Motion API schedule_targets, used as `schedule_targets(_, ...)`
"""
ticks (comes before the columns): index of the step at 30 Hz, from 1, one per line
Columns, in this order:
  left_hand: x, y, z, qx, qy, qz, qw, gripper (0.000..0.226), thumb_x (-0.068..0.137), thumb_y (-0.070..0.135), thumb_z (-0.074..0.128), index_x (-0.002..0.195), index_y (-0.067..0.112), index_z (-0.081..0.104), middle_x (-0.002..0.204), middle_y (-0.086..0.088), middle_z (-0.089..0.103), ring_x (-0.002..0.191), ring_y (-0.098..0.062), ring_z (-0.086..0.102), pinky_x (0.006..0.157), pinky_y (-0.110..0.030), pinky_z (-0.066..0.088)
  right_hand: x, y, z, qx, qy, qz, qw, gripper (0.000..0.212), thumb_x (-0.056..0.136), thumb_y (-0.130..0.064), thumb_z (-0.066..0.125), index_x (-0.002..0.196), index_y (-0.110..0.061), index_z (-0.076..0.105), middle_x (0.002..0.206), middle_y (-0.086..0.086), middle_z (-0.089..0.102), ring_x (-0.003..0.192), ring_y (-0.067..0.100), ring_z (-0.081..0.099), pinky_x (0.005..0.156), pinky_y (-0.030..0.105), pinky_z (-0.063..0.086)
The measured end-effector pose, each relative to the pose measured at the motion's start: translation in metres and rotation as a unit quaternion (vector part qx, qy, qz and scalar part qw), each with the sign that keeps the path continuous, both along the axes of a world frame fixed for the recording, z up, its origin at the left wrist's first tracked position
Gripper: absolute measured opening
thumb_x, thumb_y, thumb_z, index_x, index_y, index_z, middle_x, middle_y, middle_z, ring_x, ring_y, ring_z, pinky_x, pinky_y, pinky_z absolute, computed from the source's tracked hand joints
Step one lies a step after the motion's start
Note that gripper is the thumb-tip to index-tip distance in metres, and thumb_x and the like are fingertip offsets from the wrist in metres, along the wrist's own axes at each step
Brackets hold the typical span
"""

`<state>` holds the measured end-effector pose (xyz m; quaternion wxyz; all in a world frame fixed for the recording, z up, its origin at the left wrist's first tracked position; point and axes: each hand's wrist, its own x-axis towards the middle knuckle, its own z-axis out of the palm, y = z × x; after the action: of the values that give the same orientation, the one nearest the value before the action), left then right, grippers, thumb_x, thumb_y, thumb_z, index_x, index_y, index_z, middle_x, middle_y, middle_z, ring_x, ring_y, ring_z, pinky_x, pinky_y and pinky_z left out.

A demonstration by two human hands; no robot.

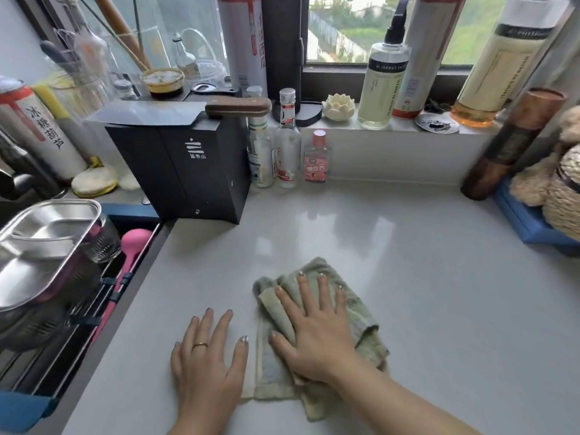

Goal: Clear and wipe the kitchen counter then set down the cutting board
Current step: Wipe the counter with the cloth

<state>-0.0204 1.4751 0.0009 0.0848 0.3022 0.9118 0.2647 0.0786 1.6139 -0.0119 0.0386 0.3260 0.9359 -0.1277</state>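
A crumpled green cloth [361,321] lies on the pale grey counter [423,262] near its front edge. My right hand [314,328] presses flat on top of the cloth, fingers spread. My left hand [208,356], with a gold ring, rests flat on the bare counter just left of the cloth, holding nothing. No cutting board is in view.
A black box [185,167] with a cleaver [175,113] on top stands at the back left, small bottles [287,142] beside it. The sink at left holds a steel tray [44,243]. Tall bottles line the windowsill. A brown tube [514,142] and blue tray [530,224] stand at right.
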Motion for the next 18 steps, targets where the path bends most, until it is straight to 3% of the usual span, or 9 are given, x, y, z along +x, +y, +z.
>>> schedule_targets(3, -0.015, 0.005, -0.001, -0.004, 0.001, -0.018, 1.000, 0.062, 0.072, 0.049, 0.035, 0.130, 0.029, 0.046, 0.149, -0.002, 0.034, 0.141, -0.022, 0.020, 0.112, -0.045, 0.010, 0.017, 0.006, -0.001, 0.012, -0.006, -0.005, 1.000, 0.078, 0.066, -0.083, 0.013, 0.134, -0.055, -0.013, 0.156, -0.006, -0.015, 0.140, 0.029, -0.025, 0.108, 0.052, -0.022)
schedule_targets(6, -0.025, 0.000, -0.004, -0.004, 0.000, -0.014, 1.000, 0.072, 0.068, 0.060, 0.024, 0.130, 0.030, 0.046, 0.149, -0.002, 0.034, 0.141, -0.023, 0.020, 0.112, -0.046, 0.011, 0.006, 0.019, -0.003, 0.017, -0.016, -0.028, 0.999, 0.079, 0.059, -0.090, 0.008, 0.126, -0.061, -0.021, 0.155, -0.009, -0.017, 0.140, 0.028, -0.025, 0.107, 0.053, -0.022)
schedule_targets(11, -0.043, -0.029, -0.010, -0.017, 0.007, 0.028, 0.999, 0.077, 0.065, 0.062, 0.018, 0.129, 0.031, 0.047, 0.148, -0.002, 0.035, 0.141, -0.023, 0.020, 0.112, -0.048, 0.011, -0.041, 0.063, -0.005, 0.036, -0.025, -0.088, 0.995, 0.086, 0.055, -0.092, 0.001, 0.133, -0.058, -0.009, 0.157, -0.004, -0.012, 0.142, 0.035, -0.016, 0.110, 0.061, -0.009)
schedule_targets(15, -0.055, -0.062, -0.009, -0.039, 0.007, 0.055, 0.998, 0.078, 0.065, 0.063, 0.015, 0.133, 0.032, 0.041, 0.151, 0.000, 0.029, 0.143, -0.021, 0.013, 0.114, -0.045, 0.006, -0.100, 0.076, 0.005, -0.008, -0.041, -0.128, 0.991, 0.088, 0.054, -0.093, 0.013, 0.133, -0.059, -0.006, 0.157, 0.004, -0.012, 0.138, 0.047, -0.015, 0.106, 0.068, -0.008)
schedule_targets(18, -0.063, -0.082, -0.007, -0.038, 0.013, 0.070, 0.997, 0.077, 0.067, 0.063, 0.014, 0.133, 0.032, 0.040, 0.151, -0.002, 0.029, 0.142, -0.021, 0.014, 0.113, -0.046, 0.007, -0.120, 0.040, 0.008, -0.006, -0.042, -0.057, 0.997, 0.083, 0.060, -0.089, 0.017, 0.133, -0.059, -0.006, 0.157, 0.007, -0.014, 0.136, 0.049, -0.018, 0.105, 0.069, -0.011)
